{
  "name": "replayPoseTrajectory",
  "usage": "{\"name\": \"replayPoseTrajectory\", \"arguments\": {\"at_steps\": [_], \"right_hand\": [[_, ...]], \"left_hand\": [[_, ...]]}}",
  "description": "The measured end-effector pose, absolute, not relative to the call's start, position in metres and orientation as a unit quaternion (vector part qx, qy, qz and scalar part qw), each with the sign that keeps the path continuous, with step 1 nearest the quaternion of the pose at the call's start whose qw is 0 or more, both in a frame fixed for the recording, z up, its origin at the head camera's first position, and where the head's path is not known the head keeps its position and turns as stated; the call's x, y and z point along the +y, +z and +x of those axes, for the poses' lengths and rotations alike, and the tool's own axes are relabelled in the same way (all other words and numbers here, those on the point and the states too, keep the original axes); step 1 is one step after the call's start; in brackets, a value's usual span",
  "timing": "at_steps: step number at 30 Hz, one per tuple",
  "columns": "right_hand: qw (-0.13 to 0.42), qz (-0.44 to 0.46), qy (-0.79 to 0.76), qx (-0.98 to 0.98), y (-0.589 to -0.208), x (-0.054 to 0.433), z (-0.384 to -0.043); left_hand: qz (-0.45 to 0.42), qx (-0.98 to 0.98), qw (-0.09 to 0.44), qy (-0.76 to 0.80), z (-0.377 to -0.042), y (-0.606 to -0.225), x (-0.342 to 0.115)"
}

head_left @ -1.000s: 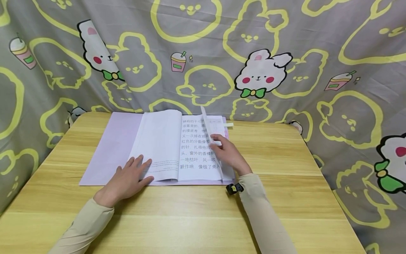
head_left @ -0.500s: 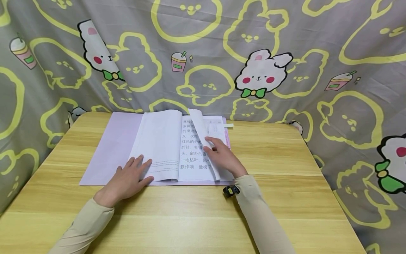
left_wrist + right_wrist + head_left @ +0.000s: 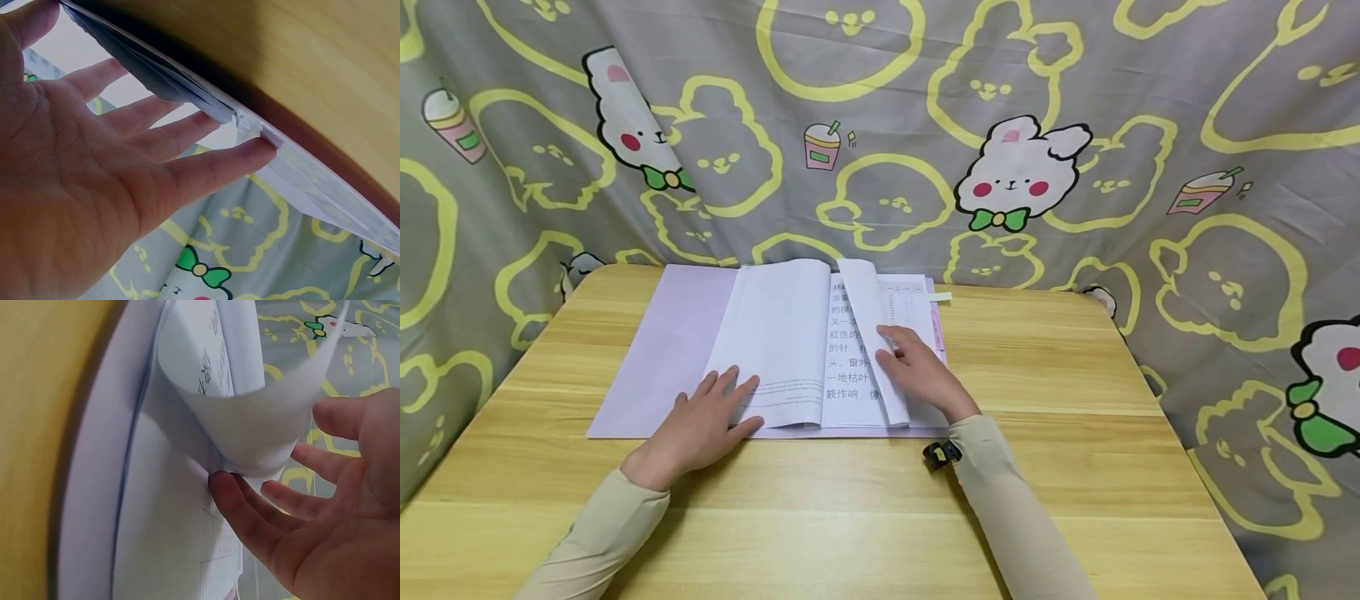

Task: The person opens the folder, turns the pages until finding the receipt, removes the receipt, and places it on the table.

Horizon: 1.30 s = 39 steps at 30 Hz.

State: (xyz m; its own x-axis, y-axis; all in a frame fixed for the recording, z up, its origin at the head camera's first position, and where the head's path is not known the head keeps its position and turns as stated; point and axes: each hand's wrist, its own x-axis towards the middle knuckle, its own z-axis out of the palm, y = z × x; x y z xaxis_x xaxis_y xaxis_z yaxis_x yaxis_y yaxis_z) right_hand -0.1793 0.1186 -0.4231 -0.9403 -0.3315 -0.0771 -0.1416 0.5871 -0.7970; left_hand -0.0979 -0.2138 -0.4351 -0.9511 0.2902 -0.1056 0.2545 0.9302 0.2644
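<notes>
An open folder (image 3: pixel 658 350) with a lilac cover lies on the table, bearing white printed pages. My left hand (image 3: pixel 703 429) rests spread on the left page (image 3: pixel 778 333), near its lower corner; its fingers look straight in the left wrist view. On the right side, one page (image 3: pixel 868 333) stands lifted and curls leftward over a sheet of large printed characters (image 3: pixel 847 367). My right hand (image 3: pixel 921 371) touches the back of that curled page with thumb and fingers. In the right wrist view, the right hand's fingers (image 3: pixel 250 519) are loosely extended against the paper (image 3: pixel 250 431).
Under the lifted page shows a sheet with a printed table (image 3: pixel 913 312). A pale tab (image 3: pixel 940 297) sticks out at the folder's right edge. The wooden table (image 3: pixel 820 517) meets a grey patterned curtain (image 3: pixel 880 125) at the back and sides.
My right hand has moved left, bringing the lifted page with it, so the page curls further over the large characters and more of the table sheet shows. The left hand has stayed put.
</notes>
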Motion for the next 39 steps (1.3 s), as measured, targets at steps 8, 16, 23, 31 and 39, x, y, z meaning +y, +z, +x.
{"name": "replayPoseTrajectory", "arguments": {"at_steps": [8, 16, 23, 31, 39], "right_hand": [[0.102, -0.151, -0.424, 0.887, -0.426, 0.115, -0.178], [0.106, -0.154, -0.424, 0.886, -0.429, 0.109, -0.176], [0.113, -0.154, -0.424, 0.885, -0.43, 0.105, -0.174], [0.11, -0.168, -0.412, 0.889, -0.429, 0.102, -0.171], [0.109, -0.176, -0.407, 0.89, -0.43, 0.098, -0.169]], "left_hand": [[0.138, 0.98, 0.072, 0.124, -0.098, -0.435, -0.214], [0.136, 0.979, 0.076, 0.134, -0.097, -0.434, -0.214], [0.132, 0.978, 0.08, 0.139, -0.098, -0.435, -0.214], [0.129, 0.978, 0.08, 0.146, -0.098, -0.434, -0.213], [0.124, 0.978, 0.084, 0.149, -0.099, -0.432, -0.212]]}}
